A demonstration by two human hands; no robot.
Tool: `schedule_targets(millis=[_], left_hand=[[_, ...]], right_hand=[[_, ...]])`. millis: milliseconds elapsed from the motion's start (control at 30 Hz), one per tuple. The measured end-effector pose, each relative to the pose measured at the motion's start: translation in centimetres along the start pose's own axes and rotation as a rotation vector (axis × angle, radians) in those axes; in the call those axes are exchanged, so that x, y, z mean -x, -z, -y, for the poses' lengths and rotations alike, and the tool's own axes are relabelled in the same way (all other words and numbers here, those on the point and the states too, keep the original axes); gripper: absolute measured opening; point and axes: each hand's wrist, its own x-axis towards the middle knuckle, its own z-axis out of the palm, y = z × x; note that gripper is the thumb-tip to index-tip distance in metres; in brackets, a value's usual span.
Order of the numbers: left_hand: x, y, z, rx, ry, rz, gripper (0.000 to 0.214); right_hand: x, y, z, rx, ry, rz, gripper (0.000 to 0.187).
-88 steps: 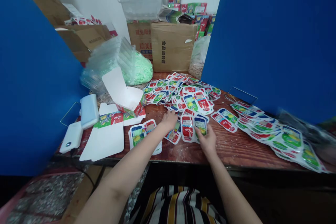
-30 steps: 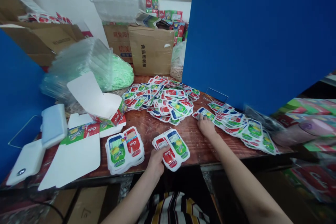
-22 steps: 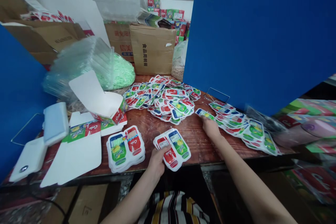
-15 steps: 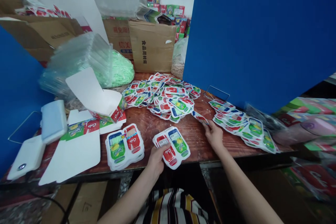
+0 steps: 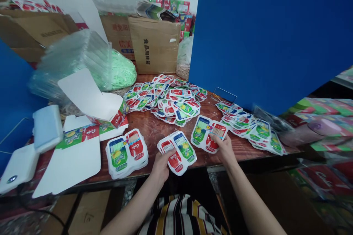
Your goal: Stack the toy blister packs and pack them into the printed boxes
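Observation:
My left hand [image 5: 160, 164] grips a small stack of can-shaped printed packets [image 5: 177, 150] at the near edge of the wooden table [image 5: 154, 132]. My right hand [image 5: 225, 149] pinches a single twin packet [image 5: 209, 134], green and red side up, lifted just above the table to the right of that stack. A neat pile of the same packets [image 5: 127, 152] lies to the left of my left hand. A big loose heap of packets [image 5: 168, 97] covers the middle of the table. Another spread of packets [image 5: 248, 126] runs along the right.
Blue partition boards [image 5: 264, 33] stand right and left. An open white carton [image 5: 96, 104], a flat carton blank [image 5: 71, 154] and pale blue and white items [image 5: 46, 127] sit at the left. Clear bags with green shreds [image 5: 91, 60] and cardboard boxes [image 5: 153, 46] fill the back.
My right hand picked one packet from the right spread and drew it back toward the stack in my left hand. My left hand kept holding its stack.

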Motion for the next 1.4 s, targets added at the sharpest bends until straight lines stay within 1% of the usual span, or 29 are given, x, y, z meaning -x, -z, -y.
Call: schedule_targets(millis=[167,300,367,433,500,600,667,767,800,833,867,900,933,967,1000,1033,1100,1133,1200,1333,1400], left_hand=[[0.2,0.0,-0.1,0.003,-0.012,0.004,0.045],[0.3,0.1,-0.1,0.012,-0.015,0.07,0.049],[0.4,0.0,-0.2,0.015,-0.025,0.104,0.051],[0.6,-0.2,-0.4,0.007,-0.035,0.108,0.054],[0.8,-0.4,-0.6,0.01,-0.041,0.116,0.059],[1.2,-0.6,-0.8,0.023,-0.057,0.155,0.069],[1.5,-0.6,-0.6,-0.02,-0.11,0.168,0.067],[1.6,-0.3,0.0,-0.122,-0.247,0.171,0.064],[1.7,-0.2,0.2,-0.149,-0.289,0.175,0.062],[1.7,-0.1,0.3,-0.175,-0.325,0.18,0.059],[1.7,0.0,0.4,-0.206,-0.355,0.186,0.056],[1.7,0.2,0.4,-0.242,-0.383,0.193,0.052],[1.8,0.3,0.4,-0.281,-0.411,0.199,0.048],[1.9,0.4,0.3,-0.323,-0.441,0.203,0.045],[2.0,0.5,0.1,-0.369,-0.476,0.206,0.041],[2.1,0.6,0.0,-0.417,-0.515,0.213,0.038],[2.4,0.8,-0.4,-0.51,-0.608,0.236,0.033],[2.5,1.0,-0.6,-0.549,-0.652,0.251,0.031],[2.6,1.1,-0.9,-0.592,-0.704,0.268,0.029],[2.9,1.1,-1.4,-0.581,-0.688,0.247,0.027],[3.1,1.0,-1.5,-0.567,-0.669,0.24,0.026]], right_hand=[[1.0,-0.9,-0.2,-0.028,-0.07,0.144,0.043],[1.9,-1.7,0.3,-0.003,-0.123,0.28,0.043],[2.2,-2.2,0.4,0.059,-0.21,0.391,0.043],[2.5,-2.7,-0.1,0.171,-0.295,0.499,0.043],[2.7,-3.2,-1.1,0.3,-0.291,0.533,0.044],[2.9,-3.9,-2.7,0.46,-0.152,0.489,0.046],[2.9,-4.1,-3.4,0.538,-0.039,0.475,0.044],[2.9,-4.3,-3.8,0.683,0.23,0.459,0.036],[2.9,-4.3,-3.9,0.7,0.328,0.439,0.035],[2.9,-4.3,-3.9,0.685,0.41,0.413,0.038],[2.9,-4.4,-3.8,0.64,0.463,0.387,0.046],[2.9,-4.5,-3.8,0.571,0.479,0.374,0.057],[3.0,-4.6,-3.7,0.502,0.46,0.383,0.07],[3.1,-4.7,-3.6,0.451,0.411,0.415,0.082],[3.2,-4.8,-3.5,0.42,0.342,0.461,0.09],[3.3,-4.8,-3.4,0.401,0.265,0.508,0.095],[3.6,-4.9,-3.2,0.383,0.14,0.568,0.097],[3.7,-5.0,-3.1,0.381,0.109,0.574,0.095],[3.9,-5.0,-3.2,0.388,0.105,0.568,0.093],[3.8,-4.9,-3.5,0.455,0.143,0.562,0.088],[3.8,-4.8,-3.6,0.468,0.139,0.561,0.087]])
